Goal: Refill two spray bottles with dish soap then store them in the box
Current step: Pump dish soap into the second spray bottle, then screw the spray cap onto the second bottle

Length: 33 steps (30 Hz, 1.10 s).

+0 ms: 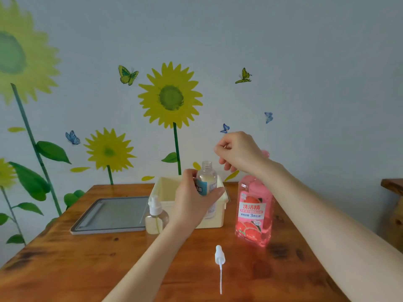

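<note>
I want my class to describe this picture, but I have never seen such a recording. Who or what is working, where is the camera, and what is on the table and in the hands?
There is no machine here. A person works with two bare hands, and the single picture comes from a camera worn on their head, looking forward and down. The left hand grips a small clear bottle with its top off, in front of a cream box. A white spray head with its tube lies on the wooden table. A second spray bottle, a grey tray and a pink dish soap bottle also sit there. The right hand hovers above the soap bottle, fingers curled; whether it holds anything is unclear.
</note>
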Available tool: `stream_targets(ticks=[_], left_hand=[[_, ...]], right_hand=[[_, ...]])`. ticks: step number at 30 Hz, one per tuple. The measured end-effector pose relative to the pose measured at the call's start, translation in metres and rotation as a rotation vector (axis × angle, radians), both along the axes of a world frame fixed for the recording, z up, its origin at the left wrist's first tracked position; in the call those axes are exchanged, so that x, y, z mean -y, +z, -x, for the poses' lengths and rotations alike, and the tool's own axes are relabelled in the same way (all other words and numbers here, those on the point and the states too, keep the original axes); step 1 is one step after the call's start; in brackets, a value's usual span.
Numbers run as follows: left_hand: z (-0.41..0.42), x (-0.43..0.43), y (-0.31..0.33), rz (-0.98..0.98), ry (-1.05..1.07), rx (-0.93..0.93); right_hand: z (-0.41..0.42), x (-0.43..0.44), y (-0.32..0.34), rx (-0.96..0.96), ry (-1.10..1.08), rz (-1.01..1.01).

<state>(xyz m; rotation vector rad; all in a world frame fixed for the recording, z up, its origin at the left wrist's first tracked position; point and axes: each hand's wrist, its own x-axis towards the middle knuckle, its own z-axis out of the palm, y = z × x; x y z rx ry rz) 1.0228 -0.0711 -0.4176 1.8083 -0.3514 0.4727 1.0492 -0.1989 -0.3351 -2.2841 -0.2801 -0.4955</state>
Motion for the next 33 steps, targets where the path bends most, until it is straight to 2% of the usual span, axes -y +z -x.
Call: stream_targets(ticks=[5, 12, 18, 21, 33], left_hand=[[0.025, -0.016, -0.002, 0.008, 0.025, 0.017], [0.052, -0.031, -0.027, 0.017, -0.010, -0.058], [0.058, -0.037, -0.043, 0.008, -0.017, -0.098], [0.061, -0.040, -0.047, 0.013, -0.027, -0.111], [0.058, -0.043, -0.051, -0.020, 0.014, -0.159]], right_hand=[[0.018, -0.010, -0.034, -0.241, -0.007, 0.092], [0.028, -0.023, -0.104, -0.561, -0.046, 0.288], [0.027, -0.024, -0.152, -0.631, -0.117, 0.406], [0.030, -0.025, -0.166, -0.653, -0.144, 0.362], [0.021, -0.029, -0.170, -0.662, -0.111, 0.345]])
